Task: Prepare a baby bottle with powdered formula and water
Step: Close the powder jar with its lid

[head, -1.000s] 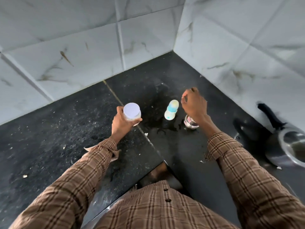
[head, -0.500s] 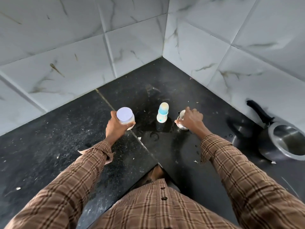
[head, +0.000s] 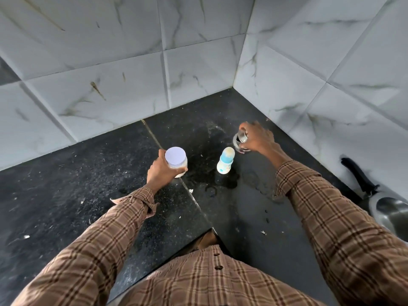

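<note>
A small baby bottle (head: 225,161) with a blue collar and a capped top stands upright on the black counter (head: 77,173). To its left my left hand (head: 160,172) grips a clear jar of white powder with a pale lilac lid (head: 176,159), resting on the counter. Behind and right of the bottle my right hand (head: 257,138) holds a small steel cup (head: 240,139) by its rim, tilted, near the corner wall.
White marble-look tiled walls (head: 132,74) meet in a corner behind the objects. A steel pot (head: 390,214) with a black handle sits at the right edge. Water drops and a wet patch (head: 223,184) lie around the bottle, and crumbs dot the counter.
My right hand closed on the steel cup and has carried it away from beside the bottle, back toward the corner. My left hand stays on the jar.
</note>
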